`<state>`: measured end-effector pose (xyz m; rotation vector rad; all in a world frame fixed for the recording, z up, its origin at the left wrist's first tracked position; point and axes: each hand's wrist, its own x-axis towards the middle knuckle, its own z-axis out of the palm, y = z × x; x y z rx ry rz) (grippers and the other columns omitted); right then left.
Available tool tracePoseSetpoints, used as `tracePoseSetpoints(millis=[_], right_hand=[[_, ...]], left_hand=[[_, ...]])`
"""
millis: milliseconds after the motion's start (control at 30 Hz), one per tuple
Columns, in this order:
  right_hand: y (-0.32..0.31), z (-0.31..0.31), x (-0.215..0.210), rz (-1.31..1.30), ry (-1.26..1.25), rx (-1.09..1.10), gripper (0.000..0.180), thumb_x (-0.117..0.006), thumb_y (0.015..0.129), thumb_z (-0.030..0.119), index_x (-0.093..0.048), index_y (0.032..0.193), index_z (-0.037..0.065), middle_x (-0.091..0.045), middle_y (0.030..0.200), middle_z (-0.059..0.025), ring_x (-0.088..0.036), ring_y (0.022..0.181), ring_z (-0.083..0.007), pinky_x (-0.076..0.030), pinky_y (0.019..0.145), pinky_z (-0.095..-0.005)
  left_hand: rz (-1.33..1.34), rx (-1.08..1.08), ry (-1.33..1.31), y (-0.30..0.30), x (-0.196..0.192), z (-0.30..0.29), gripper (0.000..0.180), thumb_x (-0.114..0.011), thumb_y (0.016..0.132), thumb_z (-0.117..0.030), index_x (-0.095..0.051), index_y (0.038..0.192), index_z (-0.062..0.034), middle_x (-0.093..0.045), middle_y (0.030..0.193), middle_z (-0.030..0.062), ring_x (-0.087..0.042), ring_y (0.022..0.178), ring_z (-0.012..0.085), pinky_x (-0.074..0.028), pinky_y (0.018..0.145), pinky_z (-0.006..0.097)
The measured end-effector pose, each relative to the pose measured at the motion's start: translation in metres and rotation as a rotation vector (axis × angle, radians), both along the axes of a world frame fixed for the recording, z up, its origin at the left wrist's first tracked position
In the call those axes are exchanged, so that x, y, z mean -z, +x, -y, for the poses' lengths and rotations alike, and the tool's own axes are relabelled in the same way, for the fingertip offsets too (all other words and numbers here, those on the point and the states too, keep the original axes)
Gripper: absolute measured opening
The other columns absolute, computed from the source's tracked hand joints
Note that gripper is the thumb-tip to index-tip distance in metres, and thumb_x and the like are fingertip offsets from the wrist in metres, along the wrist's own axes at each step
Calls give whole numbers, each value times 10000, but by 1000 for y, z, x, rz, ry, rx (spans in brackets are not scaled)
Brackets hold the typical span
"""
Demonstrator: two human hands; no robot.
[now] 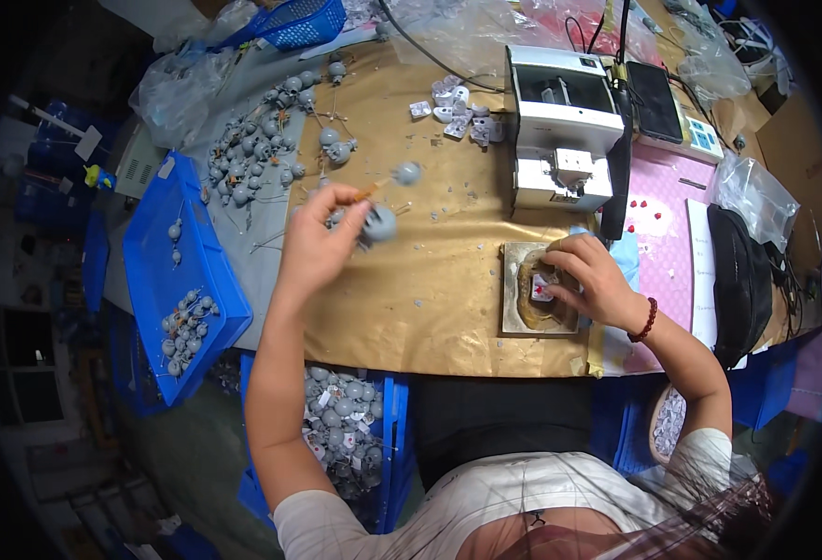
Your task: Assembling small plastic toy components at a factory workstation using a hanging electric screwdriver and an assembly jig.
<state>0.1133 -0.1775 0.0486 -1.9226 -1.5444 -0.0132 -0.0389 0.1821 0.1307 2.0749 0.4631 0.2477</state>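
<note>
My left hand (322,233) is raised over the left of the worktable, its fingers pinched on the thin cord of a grey ball piece (380,225). A second grey ball (407,173), blurred, hangs off the same fingers' side. My right hand (593,275) is at a square metal block fixture (514,317) with a brownish hollow. Its thumb and fingertips close about a small white piece (541,287) with a red spot, which lies in the hollow. Part of that piece is hidden by the fingers.
Many grey balls on cords (252,145) lie at the far left. A blue tray (238,313) and a blue bin (394,439) hold more. A white machine (565,126) stands behind the fixture, with white plastic parts (453,110) beside it. A phone (654,103) and black pouch (740,280) lie right.
</note>
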Motion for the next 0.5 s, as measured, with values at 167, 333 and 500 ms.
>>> tracePoseSetpoints(millis=[167,333,500], right_hand=[[-11,-12,-56,-144,301,-44,393,-769,834,89,-621,1190,13,-619,1184,-163,-620,1042,-334,-514,881,-394],[-36,-13,-60,-871,112,-173,280,-705,928,87,-601,1174,3,-671,992,-87,-658,864,-167,-537,766,-314],[-37,12,-49,-1034,-15,0,180,-687,921,25,-653,1095,-3,-685,924,-93,-674,834,-187,-543,678,-308]], left_hand=[[-47,294,-570,-15,-16,88,121,-569,1022,-102,-592,1113,-26,-684,982,42,-646,925,98,-516,829,261],[-187,491,-1084,-16,12,139,178,-560,1045,-185,-568,1144,-37,-663,973,39,-616,931,86,-504,804,252],[-118,262,-1219,-25,41,179,364,-607,1017,-302,-504,1256,-47,-630,1010,46,-617,871,121,-519,768,267]])
